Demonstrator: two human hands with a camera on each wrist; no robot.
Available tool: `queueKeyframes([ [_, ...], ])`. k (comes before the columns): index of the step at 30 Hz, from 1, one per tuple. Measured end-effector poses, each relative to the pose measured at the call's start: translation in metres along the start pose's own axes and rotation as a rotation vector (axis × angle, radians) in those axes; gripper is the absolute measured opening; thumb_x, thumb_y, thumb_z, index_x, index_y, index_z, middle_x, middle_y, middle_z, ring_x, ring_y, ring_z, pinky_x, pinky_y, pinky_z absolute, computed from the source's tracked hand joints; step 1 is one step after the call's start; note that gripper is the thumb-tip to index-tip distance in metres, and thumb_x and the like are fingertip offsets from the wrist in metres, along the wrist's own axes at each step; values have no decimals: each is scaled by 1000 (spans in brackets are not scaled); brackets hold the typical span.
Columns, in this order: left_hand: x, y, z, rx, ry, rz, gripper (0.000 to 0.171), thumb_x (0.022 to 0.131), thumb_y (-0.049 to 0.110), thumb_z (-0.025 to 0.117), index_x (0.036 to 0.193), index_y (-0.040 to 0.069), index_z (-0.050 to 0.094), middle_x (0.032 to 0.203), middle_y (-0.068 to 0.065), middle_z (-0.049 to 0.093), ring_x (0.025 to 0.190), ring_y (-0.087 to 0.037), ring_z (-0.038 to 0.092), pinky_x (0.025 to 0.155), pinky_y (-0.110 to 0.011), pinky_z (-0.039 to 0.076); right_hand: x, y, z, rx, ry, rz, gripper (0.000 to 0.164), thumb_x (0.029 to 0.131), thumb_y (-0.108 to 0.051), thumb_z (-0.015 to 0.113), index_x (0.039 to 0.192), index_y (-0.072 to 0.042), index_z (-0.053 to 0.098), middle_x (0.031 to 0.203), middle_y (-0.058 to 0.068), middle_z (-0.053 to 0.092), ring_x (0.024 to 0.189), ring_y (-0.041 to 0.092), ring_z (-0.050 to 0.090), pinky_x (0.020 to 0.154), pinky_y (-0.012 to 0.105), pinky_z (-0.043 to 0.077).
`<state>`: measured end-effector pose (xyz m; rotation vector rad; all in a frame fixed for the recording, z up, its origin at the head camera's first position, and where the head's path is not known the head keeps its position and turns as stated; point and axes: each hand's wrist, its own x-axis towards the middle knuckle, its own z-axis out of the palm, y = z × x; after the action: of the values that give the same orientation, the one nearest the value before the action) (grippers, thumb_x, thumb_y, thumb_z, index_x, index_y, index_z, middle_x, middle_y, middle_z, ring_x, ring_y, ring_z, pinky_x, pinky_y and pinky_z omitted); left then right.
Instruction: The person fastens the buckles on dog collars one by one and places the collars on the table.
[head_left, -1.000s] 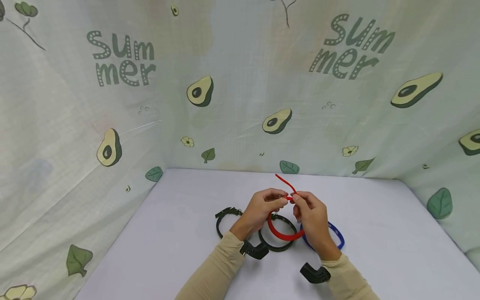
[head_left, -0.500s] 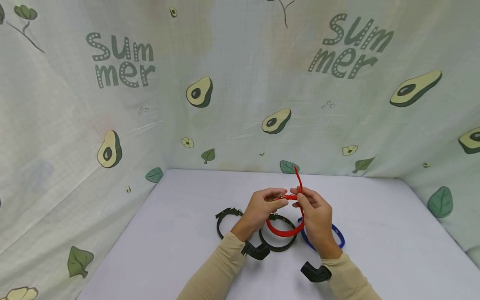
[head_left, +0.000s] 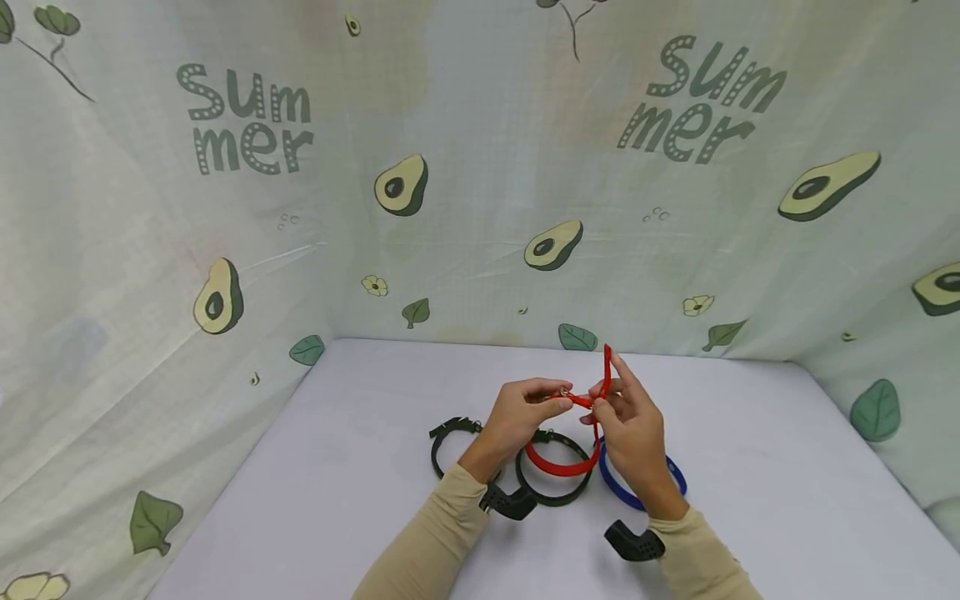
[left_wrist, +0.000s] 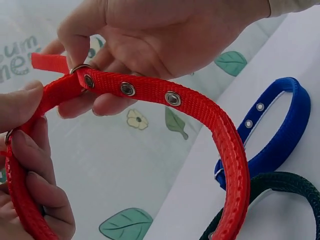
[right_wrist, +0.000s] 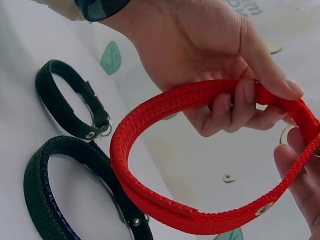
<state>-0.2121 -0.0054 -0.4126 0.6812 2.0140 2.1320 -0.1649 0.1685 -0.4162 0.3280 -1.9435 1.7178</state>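
Observation:
A red pet collar, looped round and raised above the table, is held between both hands. My left hand pinches the strap by its metal fittings; in the right wrist view its fingers curl round the red band. My right hand pinches the collar near a metal ring, and its index finger reaches up along the strap's loose end. Eyelets line the strap beside that ring. The buckle itself is mostly hidden by my left fingers.
Behind and below the hands, two dark collars lie looped on the white table. To the right lies a blue collar, partly covered by my right hand. A printed cloth hangs behind the table.
The strap's loose end has swung from leaning left to upright. My right hand has shifted slightly right, and its index finger now stretches upward. My left hand has stayed nearly still.

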Motion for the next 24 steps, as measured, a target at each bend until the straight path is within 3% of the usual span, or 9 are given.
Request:
queueKeyframes([
  [7, 0, 2, -1, -10, -34, 58, 29, 92, 10, 73, 120, 2, 71, 111, -7, 70, 100, -14, 65, 89, -31, 54, -3, -2, 0, -19, -20, -65, 49, 98, 12, 49, 143, -7, 54, 102, 15, 59, 71, 22, 70, 68, 27, 58],
  [10, 0, 3, -2, 19, -41, 85, 29, 94, 10, 72, 121, 1, 70, 110, -6, 70, 100, -14, 65, 88, -30, 54, -3, -2, 0, -16, -27, -103, 43, 99, 13, 47, 137, -4, 58, 101, 15, 59, 72, 20, 69, 68, 28, 58],
  [17, 0, 3, -4, 161, -31, 146, 30, 93, 17, 73, 122, 7, 71, 110, -3, 70, 97, -14, 64, 82, -27, 55, -6, -38, 3, -144, -39, -118, 29, 99, 13, 46, 124, 8, 60, 100, 20, 59, 76, 22, 71, 70, 28, 58],
  [24, -5, 18, -2, 246, 11, 147, 29, 93, 8, 72, 121, 2, 70, 109, -9, 70, 90, -12, 63, 76, -22, 52, -3, -19, 7, -171, -2, -84, 26, 102, 6, 46, 119, 3, 65, 100, 13, 61, 74, 27, 73, 65, 27, 58],
])
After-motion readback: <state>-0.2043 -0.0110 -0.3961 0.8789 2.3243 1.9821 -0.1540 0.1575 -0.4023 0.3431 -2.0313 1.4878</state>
